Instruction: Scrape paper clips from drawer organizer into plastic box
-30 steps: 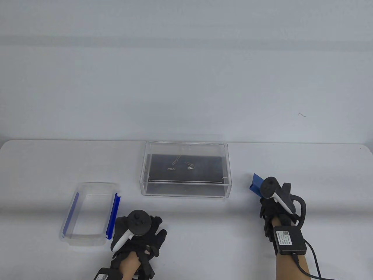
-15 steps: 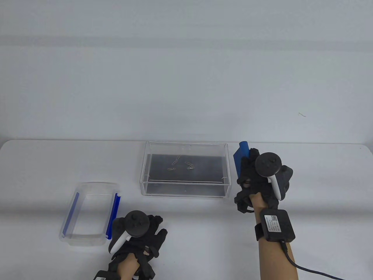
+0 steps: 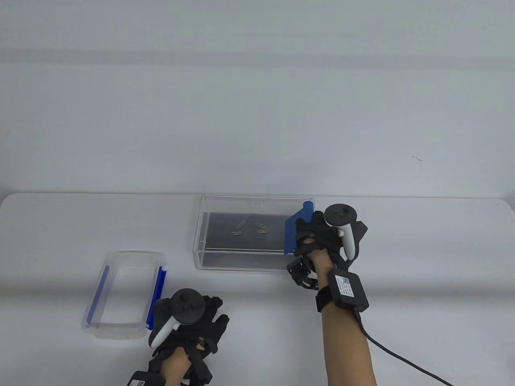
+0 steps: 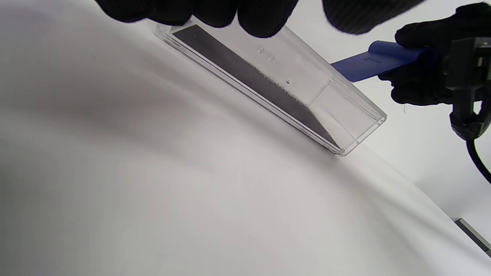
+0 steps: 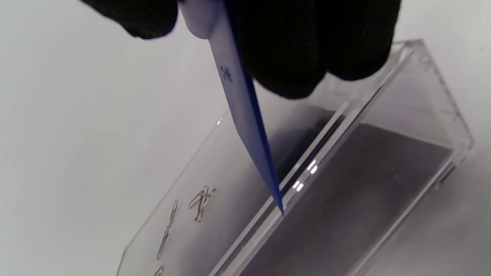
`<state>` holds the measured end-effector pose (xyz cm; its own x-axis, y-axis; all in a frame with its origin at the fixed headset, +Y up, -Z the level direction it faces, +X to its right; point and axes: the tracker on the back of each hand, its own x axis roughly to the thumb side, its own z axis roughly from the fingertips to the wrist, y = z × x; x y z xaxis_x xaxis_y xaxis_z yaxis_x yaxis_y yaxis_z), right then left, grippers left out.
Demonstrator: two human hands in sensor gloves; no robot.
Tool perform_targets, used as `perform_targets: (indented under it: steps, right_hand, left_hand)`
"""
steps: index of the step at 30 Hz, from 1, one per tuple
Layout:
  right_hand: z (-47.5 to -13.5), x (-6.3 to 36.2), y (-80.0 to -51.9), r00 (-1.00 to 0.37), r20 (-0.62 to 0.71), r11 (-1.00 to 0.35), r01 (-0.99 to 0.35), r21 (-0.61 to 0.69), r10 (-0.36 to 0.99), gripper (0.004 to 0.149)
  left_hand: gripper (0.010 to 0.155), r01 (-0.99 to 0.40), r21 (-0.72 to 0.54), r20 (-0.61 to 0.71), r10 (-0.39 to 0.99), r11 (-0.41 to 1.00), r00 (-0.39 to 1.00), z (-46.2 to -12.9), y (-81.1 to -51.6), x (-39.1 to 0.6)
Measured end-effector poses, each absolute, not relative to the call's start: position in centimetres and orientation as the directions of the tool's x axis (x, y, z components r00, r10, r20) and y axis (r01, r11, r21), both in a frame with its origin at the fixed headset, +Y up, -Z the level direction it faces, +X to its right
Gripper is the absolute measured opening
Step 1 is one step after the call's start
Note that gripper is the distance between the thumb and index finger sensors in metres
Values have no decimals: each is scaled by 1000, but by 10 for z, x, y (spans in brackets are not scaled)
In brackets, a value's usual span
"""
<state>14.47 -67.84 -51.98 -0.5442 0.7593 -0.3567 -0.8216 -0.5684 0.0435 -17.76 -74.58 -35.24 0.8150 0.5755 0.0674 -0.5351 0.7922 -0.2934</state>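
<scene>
A clear acrylic drawer organizer (image 3: 209, 257) with a dark floor sits mid-table, several paper clips (image 3: 251, 228) lying near its middle. My right hand (image 3: 318, 237) grips a blue scraper (image 3: 293, 235) whose blade dips into the organizer's right end. In the right wrist view the scraper (image 5: 245, 115) points down inside the organizer (image 5: 441, 115), with the clips (image 5: 199, 199) to its lower left. The plastic box (image 3: 120, 257) with blue clasps stands at front left. My left hand (image 3: 201, 317) rests flat on the table beside it, holding nothing. The left wrist view shows the organizer (image 4: 345, 115) and the scraper (image 4: 368, 63).
A white table (image 3: 422, 249) carries everything, with a pale wall behind it. A black cable (image 3: 402, 358) trails from my right wrist toward the front right corner.
My right hand lifted the blue scraper off the table at the right, carried it up and leftward, and now has its blade inside the organizer's right end. The left hand stayed put.
</scene>
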Motion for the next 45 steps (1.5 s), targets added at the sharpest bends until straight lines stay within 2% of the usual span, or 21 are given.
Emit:
perform_targets:
  steps: [9,12,16,23,28,37,42,45]
  right_hand:
    - [-538,105,-682,-572,-315,-572,-814,102,757,74]
    - [-539,92,-675,-574,-274,-582,-811,61,771,74]
    - [-541,70,-670,-538,-213,-526,-843,113,816,74]
    - [-543,32,-690,-533,-207,-501,-845,188,821,73]
    - [-545,36,-703,-513,-260,-497,-858,132,818,74]
    - [-538,78,-693,-557,-297,-575,-818,32,776,74]
    - [-531,84,-671,-570,-239,-585,-811,8,786,75]
    - [-527,77,-647,-699,-161,-711,-703,-25,696,72]
  left_hand:
    - [67,-543,-286,38,576,789,817,-353,-746,-186]
    - [67,-547,-281,35,578,789,815,-353,-745,-188]
    - [67,-547,-280,30,576,789,817,-353,-745,-189]
    - [67,-541,-286,23,570,791,821,-352,-744,-190]
    - [67,-538,-290,19,567,792,824,-352,-743,-190]
    - [67,-531,-301,15,561,792,828,-352,-743,-191]
    - [67,-533,-304,14,563,790,826,-351,-744,-190]
    - [67,-537,-298,18,567,789,823,-349,-742,-190]
